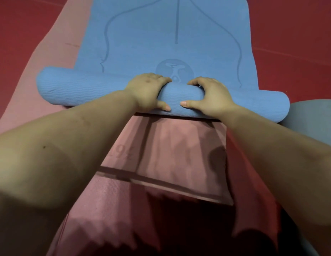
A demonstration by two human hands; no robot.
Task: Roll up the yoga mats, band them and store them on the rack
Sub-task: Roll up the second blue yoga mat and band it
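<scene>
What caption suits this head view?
Both hands grip the half-rolled blue mat lying on a pink mat.

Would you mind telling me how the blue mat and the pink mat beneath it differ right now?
The blue mat is partly rolled, both hands gripping its roll; the pink mat lies flat and untouched. The blue mat lies on top, the pink mat underneath. Blue bears curved lines and a round emblem; pink bears straight lines. Both lie lengthwise on the red floor.

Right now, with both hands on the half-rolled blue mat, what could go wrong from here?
1. Both the left hand and right hand grip the blue yoga mat roll near its middle; the unheld ends may loosen or telescope.
2. The roll sits askew to the flat part, so it may wind crooked.
3. It lies on a pink mat, which could shift or bunch underneath.
</scene>
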